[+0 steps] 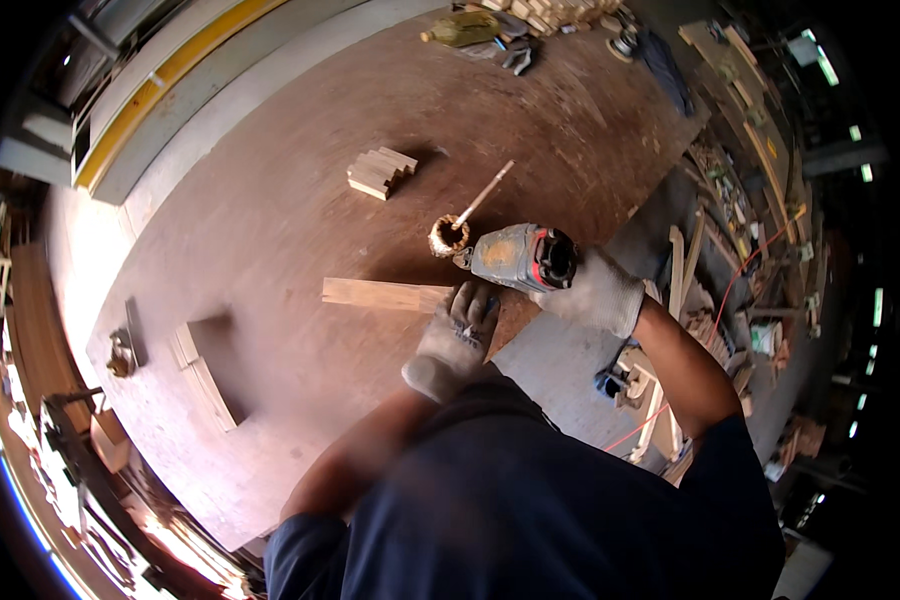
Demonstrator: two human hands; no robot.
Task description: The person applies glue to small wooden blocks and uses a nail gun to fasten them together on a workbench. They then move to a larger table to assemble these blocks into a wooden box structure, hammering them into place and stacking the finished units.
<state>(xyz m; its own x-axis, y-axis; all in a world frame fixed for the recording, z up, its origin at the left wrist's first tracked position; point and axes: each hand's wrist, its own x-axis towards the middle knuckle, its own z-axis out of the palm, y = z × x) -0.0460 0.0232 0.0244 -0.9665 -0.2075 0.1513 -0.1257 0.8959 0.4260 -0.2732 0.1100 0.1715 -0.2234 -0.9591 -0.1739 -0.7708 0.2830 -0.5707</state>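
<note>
My left hand [456, 335], in a grey work glove, presses down on the near end of a pale wooden strip [375, 294] lying flat on the brown workbench [300, 190]. My right hand [602, 292], also gloved, grips a grey power tool [518, 257] with a red and black rear, its nose pointing at the strip's end. A small round pot [448, 237] with a stick-handled brush [484, 195] in it stands just beyond the tool.
A stack of short wood blocks [380, 171] lies farther back. A rectangular cut-out [215, 365] with planks beside it is at the left. More blocks and tools [530, 20] sit at the far end. Timber offcuts and a red cord [715, 300] crowd the right.
</note>
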